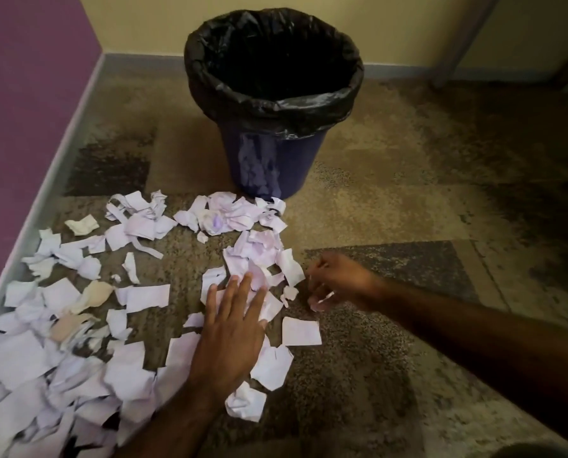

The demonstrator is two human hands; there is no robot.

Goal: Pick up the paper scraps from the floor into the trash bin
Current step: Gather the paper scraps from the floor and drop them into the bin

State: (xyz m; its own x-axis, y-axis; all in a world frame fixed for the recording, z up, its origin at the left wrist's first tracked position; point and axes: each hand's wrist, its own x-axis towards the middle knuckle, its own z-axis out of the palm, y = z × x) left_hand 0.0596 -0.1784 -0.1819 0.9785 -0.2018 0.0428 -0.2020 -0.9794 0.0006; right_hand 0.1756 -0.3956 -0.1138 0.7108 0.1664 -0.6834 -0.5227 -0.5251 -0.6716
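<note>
Several white paper scraps (77,325) lie scattered over the carpet, thickest at the lower left and reaching up to the bin's foot. The trash bin (272,166) is dark blue with a black liner and stands upright at the top centre. My left hand (233,328) lies flat with fingers spread on scraps near the middle of the pile. My right hand (335,279) hovers at the pile's right edge, fingers curled and pinching a small scrap (325,297). A flat rectangular scrap (300,331) lies between the two hands.
A purple wall (28,94) with a pale baseboard runs along the left. A cream wall stands behind the bin. A grey furniture leg (457,47) rises at the top right. Patterned brown carpet (441,209) stretches to the right.
</note>
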